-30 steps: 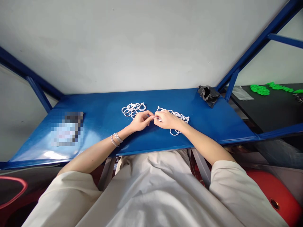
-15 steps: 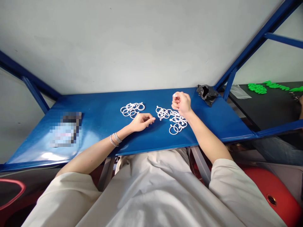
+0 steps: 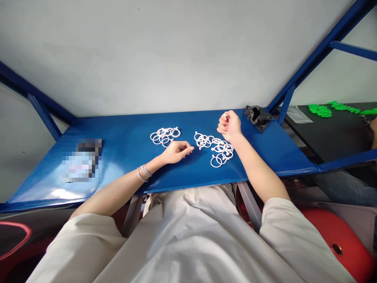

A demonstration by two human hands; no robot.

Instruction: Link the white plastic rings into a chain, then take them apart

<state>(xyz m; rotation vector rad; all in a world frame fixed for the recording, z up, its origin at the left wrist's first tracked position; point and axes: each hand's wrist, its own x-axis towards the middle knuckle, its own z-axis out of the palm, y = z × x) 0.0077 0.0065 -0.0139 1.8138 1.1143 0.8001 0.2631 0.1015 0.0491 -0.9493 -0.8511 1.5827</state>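
Two loose groups of white plastic rings lie on the blue metal table (image 3: 126, 131). The left group of rings (image 3: 164, 136) sits just above my left hand (image 3: 176, 152), and the right group of rings (image 3: 214, 149) lies past its fingertips, which rest closed on the table without visibly holding anything. My right hand (image 3: 229, 125) is raised at the far side of the right group. Its curled fingers pinch a small white piece (image 3: 225, 114), mostly hidden by them.
A crumpled black plastic bag (image 3: 256, 118) lies at the table's far right corner. A pixelated, blurred object (image 3: 83, 160) lies on the left. Blue steel braces (image 3: 321, 55) frame the table. Green pieces (image 3: 320, 111) lie on a black surface to the right.
My right hand has moved away from the left hand, up and past the right group of rings, carrying the small white piece. The left hand has drawn back slightly and stayed low.
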